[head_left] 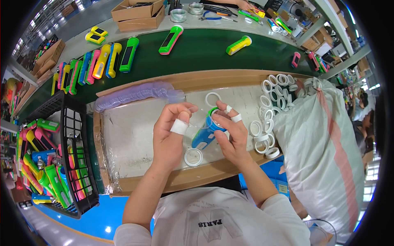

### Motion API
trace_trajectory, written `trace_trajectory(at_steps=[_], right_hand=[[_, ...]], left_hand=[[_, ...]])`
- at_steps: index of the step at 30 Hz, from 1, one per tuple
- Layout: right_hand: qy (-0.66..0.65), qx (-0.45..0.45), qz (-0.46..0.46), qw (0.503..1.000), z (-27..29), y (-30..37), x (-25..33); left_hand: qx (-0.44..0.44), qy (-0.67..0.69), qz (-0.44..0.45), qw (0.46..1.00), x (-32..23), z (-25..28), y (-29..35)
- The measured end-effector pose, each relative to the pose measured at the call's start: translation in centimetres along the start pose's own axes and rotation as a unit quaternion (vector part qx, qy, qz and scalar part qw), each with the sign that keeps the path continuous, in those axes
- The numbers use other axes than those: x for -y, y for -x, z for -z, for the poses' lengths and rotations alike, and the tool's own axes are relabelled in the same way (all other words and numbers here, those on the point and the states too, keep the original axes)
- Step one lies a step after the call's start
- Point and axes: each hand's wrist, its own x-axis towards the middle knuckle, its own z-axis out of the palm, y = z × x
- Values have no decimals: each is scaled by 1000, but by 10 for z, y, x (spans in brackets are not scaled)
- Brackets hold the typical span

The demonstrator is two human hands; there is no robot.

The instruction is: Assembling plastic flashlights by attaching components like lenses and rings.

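Observation:
My left hand, its thumb wrapped in white tape, pinches the edge of a thin clear lens disc. The disc reaches toward the head of a blue flashlight with a green part near its top, which is tilted over the tray. My right hand, with white tape on its fingers, curls at that flashlight's head, fingertips and thumb close around it. One loose white ring lies below the flashlight, and another ring is just beyond it.
A cardboard-edged tray holds a row of clear lenses and several white rings. Finished-looking flashlights stand along the green belt. A black crate of flashlights is left; a white sack leans at right.

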Motion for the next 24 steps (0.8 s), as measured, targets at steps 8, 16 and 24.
trace_trajectory(at_steps=[8, 16, 24], right_hand=[[-182, -9, -26, 983, -29, 11, 0], [-133, -22, 83, 987, -34, 16, -11], [-109, -30, 65, 991, -33, 21, -7]], left_hand=[[59, -229, 113, 965, -24, -4, -15], [6, -300, 80, 951, -19, -8, -1], [107, -301, -39, 947, -9, 8, 25]])
